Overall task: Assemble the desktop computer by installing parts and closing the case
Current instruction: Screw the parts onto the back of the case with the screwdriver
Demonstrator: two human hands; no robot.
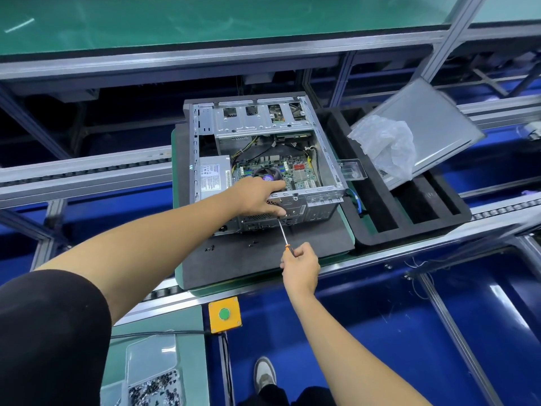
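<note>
The right hand (300, 266) grips the screwdriver (283, 233), its shaft running up-left to the case (319, 200) rear just under the left hand (257, 197), whose fingers press there.

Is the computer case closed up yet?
Open. The computer case shows its motherboard inside; the side panel lies apart.

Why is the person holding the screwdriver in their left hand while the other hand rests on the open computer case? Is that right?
Not quite. The head view shows the screwdriver held in the right hand, not the left. The left hand is the one resting on the open computer case.
</note>
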